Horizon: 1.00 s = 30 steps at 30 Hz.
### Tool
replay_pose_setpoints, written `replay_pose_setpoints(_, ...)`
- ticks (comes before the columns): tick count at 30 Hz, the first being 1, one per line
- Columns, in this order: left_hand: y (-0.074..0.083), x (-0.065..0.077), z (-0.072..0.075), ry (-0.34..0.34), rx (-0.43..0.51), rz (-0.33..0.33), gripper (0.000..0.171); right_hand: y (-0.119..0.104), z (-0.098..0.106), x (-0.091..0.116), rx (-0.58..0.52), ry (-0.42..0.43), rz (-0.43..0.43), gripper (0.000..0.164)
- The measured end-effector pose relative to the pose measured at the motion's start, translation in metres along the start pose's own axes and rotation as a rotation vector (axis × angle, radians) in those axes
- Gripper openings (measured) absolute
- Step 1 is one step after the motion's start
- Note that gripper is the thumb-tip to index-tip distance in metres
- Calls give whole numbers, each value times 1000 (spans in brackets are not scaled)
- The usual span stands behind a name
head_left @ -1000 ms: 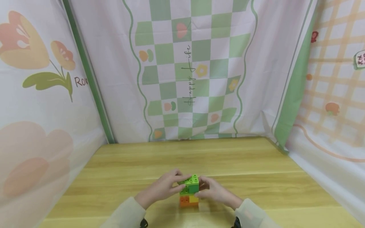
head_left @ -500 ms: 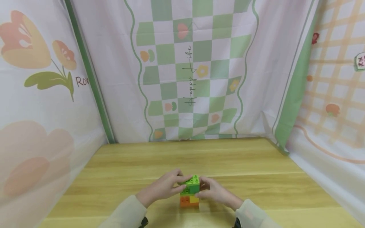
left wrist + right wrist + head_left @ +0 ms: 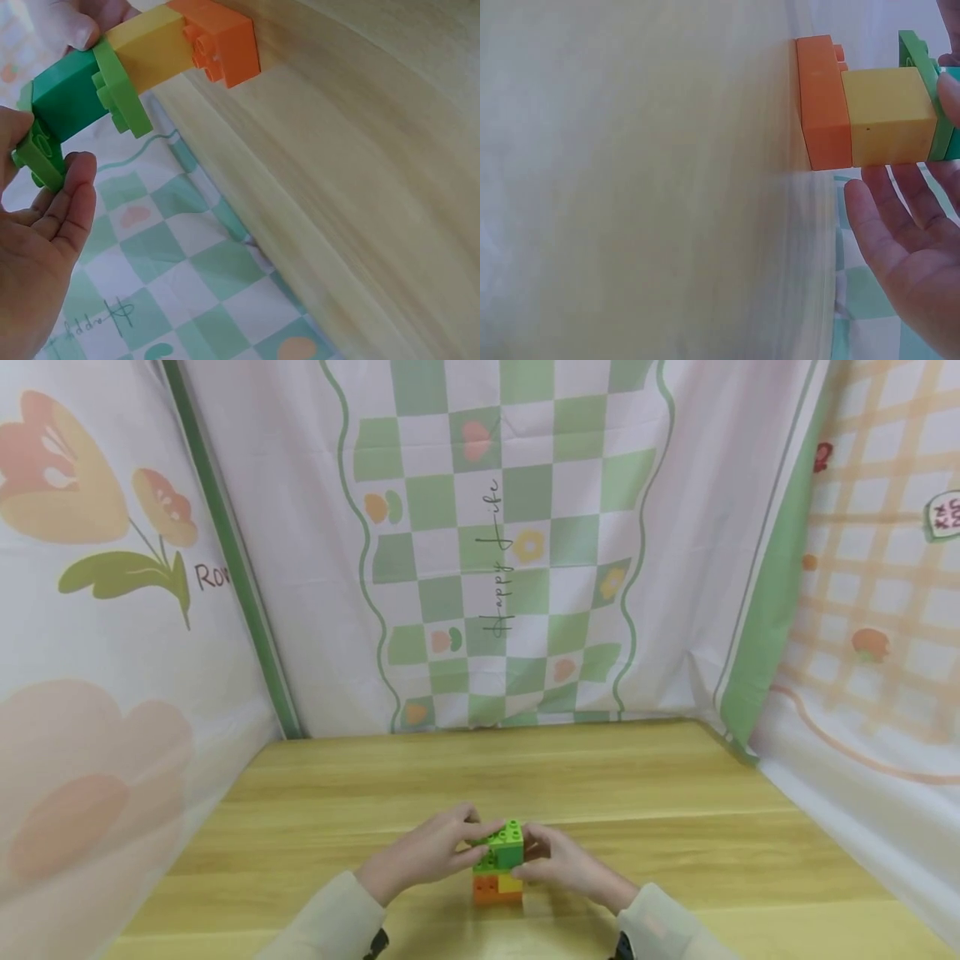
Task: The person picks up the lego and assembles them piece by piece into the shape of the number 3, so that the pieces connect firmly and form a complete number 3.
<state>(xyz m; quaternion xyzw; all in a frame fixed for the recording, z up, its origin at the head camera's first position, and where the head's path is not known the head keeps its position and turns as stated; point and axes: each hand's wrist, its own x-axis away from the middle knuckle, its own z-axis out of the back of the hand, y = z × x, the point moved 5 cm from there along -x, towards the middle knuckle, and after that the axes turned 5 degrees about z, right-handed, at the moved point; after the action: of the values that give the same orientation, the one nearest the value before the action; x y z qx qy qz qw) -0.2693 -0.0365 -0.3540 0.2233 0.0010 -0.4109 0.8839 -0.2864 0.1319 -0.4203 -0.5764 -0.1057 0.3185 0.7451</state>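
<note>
A stack of toy building bricks stands upright on the table. Its base is an orange brick (image 3: 497, 896), with a yellow brick (image 3: 889, 116) above it on one side. Over these come a lower light green plate (image 3: 121, 91), a dark green brick (image 3: 71, 96) and a top light green plate (image 3: 510, 834). My left hand (image 3: 426, 857) pinches the top light green plate between thumb and fingers. From the other side, my right hand (image 3: 567, 865) holds the stack around the dark green brick and lower light green plate, its thumb in front. The right fingers are partly hidden behind the stack.
The wooden table (image 3: 480, 777) stretches away behind the hands. A checkered cloth (image 3: 487, 568) hangs at its far edge, with a flower-print cloth (image 3: 112, 635) on the left and a plaid cloth (image 3: 877, 610) on the right.
The head view shifts very slightly. Both hands and the brick stack keep the same position and hold.
</note>
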Motion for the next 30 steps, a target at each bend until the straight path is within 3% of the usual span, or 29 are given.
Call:
replay_pose_setpoints(12,-7,2,-5,16,117,46,42,0,-4,2,-25,-13,4,36)
replay_pose_setpoints(30,-6,-1,-2,-7,4,21,43,-1,-1,0,-13,-17,-2,35)
